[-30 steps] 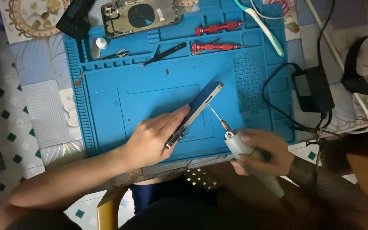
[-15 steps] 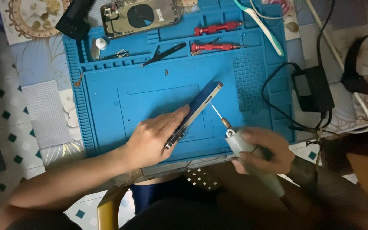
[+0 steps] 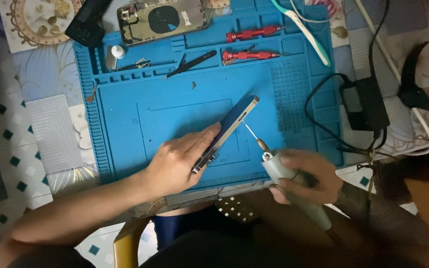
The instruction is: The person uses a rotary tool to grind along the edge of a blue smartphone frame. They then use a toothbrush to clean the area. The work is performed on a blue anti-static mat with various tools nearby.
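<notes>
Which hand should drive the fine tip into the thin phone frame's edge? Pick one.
Right. The right hand grips the grey electric screwdriver, its tip at the edge of the thin metal-edged phone frame; the left hand steadies that frame on the blue silicone repair mat.

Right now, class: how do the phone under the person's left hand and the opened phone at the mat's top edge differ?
The held phone stands tilted on its edge, steadied by the left hand; the opened phone lies flat, untouched, insides exposed. The held one shows only its thin side. Both sit on the blue mat.
</notes>
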